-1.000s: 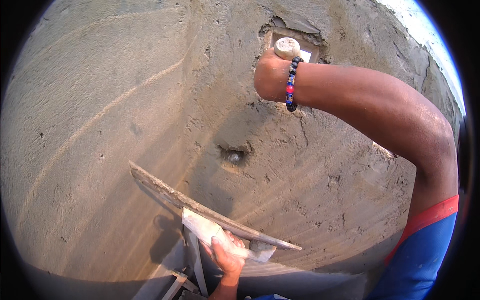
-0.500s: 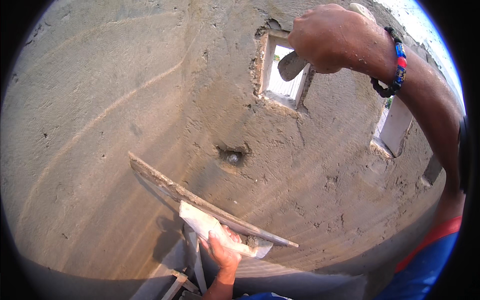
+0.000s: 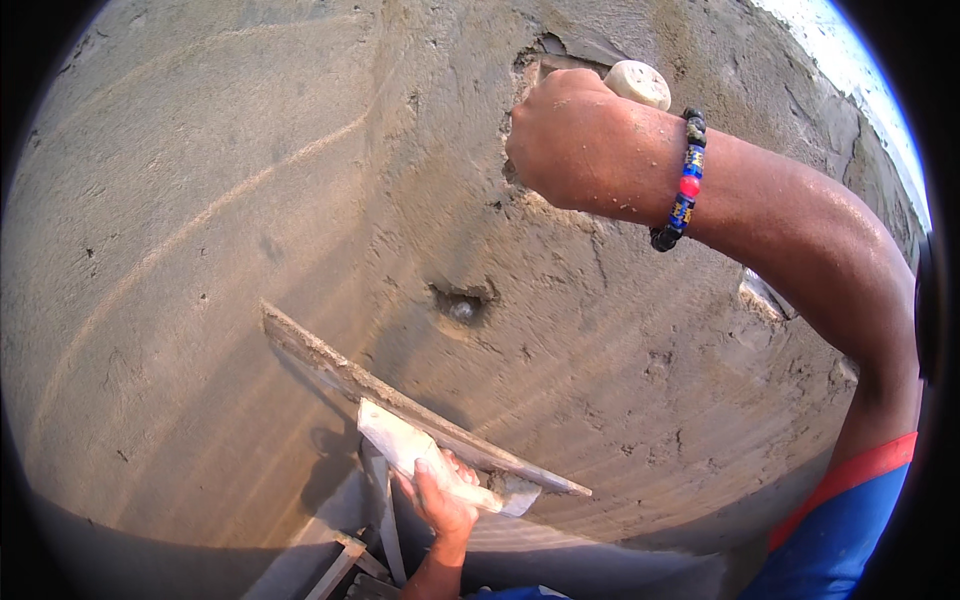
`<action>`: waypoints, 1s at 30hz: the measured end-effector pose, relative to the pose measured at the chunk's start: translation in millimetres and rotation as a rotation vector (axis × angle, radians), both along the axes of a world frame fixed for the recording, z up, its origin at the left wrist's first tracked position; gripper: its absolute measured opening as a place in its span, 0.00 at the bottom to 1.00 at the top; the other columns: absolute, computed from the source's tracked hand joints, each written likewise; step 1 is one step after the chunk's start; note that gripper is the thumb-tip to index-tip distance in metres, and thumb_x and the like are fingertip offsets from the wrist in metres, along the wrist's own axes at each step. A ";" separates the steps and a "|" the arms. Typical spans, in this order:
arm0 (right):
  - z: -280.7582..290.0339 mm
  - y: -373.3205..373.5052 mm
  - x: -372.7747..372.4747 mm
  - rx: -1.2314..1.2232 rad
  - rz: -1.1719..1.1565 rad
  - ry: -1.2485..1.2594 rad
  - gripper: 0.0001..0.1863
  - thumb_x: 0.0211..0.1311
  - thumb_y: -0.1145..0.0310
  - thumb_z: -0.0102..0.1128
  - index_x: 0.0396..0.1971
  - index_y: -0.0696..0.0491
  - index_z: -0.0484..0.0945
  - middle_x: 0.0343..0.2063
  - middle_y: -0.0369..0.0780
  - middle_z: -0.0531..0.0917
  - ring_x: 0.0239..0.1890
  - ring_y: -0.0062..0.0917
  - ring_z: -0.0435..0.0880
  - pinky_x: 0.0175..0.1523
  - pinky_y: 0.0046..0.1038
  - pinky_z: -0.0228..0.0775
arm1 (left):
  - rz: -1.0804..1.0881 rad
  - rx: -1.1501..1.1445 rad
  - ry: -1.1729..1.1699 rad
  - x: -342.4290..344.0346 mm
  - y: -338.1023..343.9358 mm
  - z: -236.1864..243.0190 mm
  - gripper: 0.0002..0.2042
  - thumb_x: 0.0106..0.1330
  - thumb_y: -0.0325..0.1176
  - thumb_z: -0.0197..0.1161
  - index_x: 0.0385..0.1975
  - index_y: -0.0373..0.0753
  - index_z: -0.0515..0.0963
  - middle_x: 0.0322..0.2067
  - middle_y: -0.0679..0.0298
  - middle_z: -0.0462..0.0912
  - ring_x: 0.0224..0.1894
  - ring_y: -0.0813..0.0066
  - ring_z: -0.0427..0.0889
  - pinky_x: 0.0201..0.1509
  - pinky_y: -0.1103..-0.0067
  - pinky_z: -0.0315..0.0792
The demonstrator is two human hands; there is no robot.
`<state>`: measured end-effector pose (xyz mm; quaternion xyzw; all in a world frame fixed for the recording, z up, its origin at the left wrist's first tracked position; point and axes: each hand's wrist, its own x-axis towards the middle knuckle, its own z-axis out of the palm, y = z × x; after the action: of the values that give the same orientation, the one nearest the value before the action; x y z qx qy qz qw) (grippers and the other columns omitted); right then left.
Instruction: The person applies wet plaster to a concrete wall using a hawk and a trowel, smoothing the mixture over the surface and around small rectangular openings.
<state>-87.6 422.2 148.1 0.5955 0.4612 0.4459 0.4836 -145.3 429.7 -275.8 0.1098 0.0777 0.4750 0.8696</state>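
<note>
"Where's the long float (image 3: 420, 413)?"

"Lower centre of the frame. Its long axis slants: one end points to the upper left, the other runs down to the lower right. The pale handle (image 3: 398, 436) sits along the underside of the board as seen here, lying nearly parallel to it."

"And the left hand (image 3: 445, 500)?"

"Gripping that handle. The thumb lies over the near side, and the fingers curl around between handle and board. I can't tell whether the board touches the wall."

"The right hand (image 3: 585, 145)?"

"Upper centre, right of the middle, in a closed fist with its back towards us. The fingers are wrapped around a hand tool (image 3: 638, 85); only its pale, round handle end shows, at the thumb side, facing us. The rest is hidden, so I can't say which way its working end points."

"What's around them?"

"A beaded bracelet (image 3: 690, 187) circles the right wrist, and a blue sleeve with a red edge (image 3: 845, 520) fills the lower right. Behind the fist is a wall opening (image 3: 560, 62), partly covered. Near the centre, a small rough hole (image 3: 462, 308) sits in the grey plastered wall (image 3: 600, 370). Narrow wooden pieces (image 3: 337, 570) stand at the bottom, left of the left forearm."
</note>
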 end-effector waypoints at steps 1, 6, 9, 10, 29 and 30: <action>-2.5 -2.5 -6.0 0.030 -0.025 0.040 0.06 0.52 0.74 0.61 0.27 0.55 0.87 0.25 0.43 0.87 0.33 0.33 0.89 0.35 0.30 0.81 | 0.001 -0.005 0.001 0.0 -1.6 -1.7 0.26 0.67 0.45 0.56 0.61 0.51 0.56 0.31 0.58 0.74 0.22 0.71 0.73 0.23 0.73 0.71; 28.4 -6.6 0.9 0.275 0.005 0.014 0.07 0.50 0.81 0.61 0.26 0.57 0.87 0.24 0.46 0.85 0.29 0.33 0.88 0.35 0.28 0.81 | -0.022 0.045 -0.036 0.5 -5.4 -0.1 0.27 0.68 0.44 0.56 0.63 0.52 0.54 0.31 0.57 0.74 0.23 0.69 0.74 0.24 0.72 0.71; 19.2 -4.5 -6.3 0.294 -0.013 0.057 0.08 0.49 0.83 0.60 0.26 0.57 0.87 0.22 0.46 0.85 0.26 0.29 0.88 0.31 0.27 0.80 | -0.001 0.053 -0.022 -6.6 -7.3 1.3 0.28 0.68 0.44 0.56 0.65 0.52 0.52 0.31 0.57 0.74 0.24 0.70 0.74 0.25 0.72 0.71; 19.6 -6.2 -11.3 0.257 -0.071 0.117 0.08 0.48 0.84 0.60 0.26 0.58 0.87 0.21 0.47 0.85 0.25 0.28 0.87 0.30 0.26 0.80 | 0.014 0.045 -0.020 -9.4 -6.1 1.5 0.28 0.68 0.44 0.56 0.65 0.52 0.52 0.31 0.57 0.74 0.24 0.70 0.74 0.25 0.72 0.71; 106.2 -24.2 50.1 -0.038 0.064 -0.107 0.13 0.58 0.61 0.70 0.34 0.55 0.81 0.23 0.37 0.77 0.28 0.21 0.77 0.33 0.23 0.73 | 0.060 0.044 0.029 -0.9 -3.5 5.9 0.21 0.69 0.49 0.56 0.57 0.50 0.61 0.29 0.61 0.74 0.23 0.73 0.74 0.22 0.75 0.71; 101.5 -14.7 34.1 -0.061 0.060 -0.111 0.09 0.56 0.64 0.65 0.32 0.54 0.82 0.22 0.39 0.80 0.27 0.27 0.81 0.30 0.28 0.73 | 0.075 0.017 0.041 -1.6 -3.1 4.1 0.22 0.69 0.49 0.56 0.57 0.50 0.61 0.30 0.61 0.74 0.23 0.73 0.74 0.22 0.75 0.71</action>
<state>-53.5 407.5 249.6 0.5407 0.4647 0.4781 0.5129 -146.9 426.6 -271.7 0.1243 0.0956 0.5058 0.8483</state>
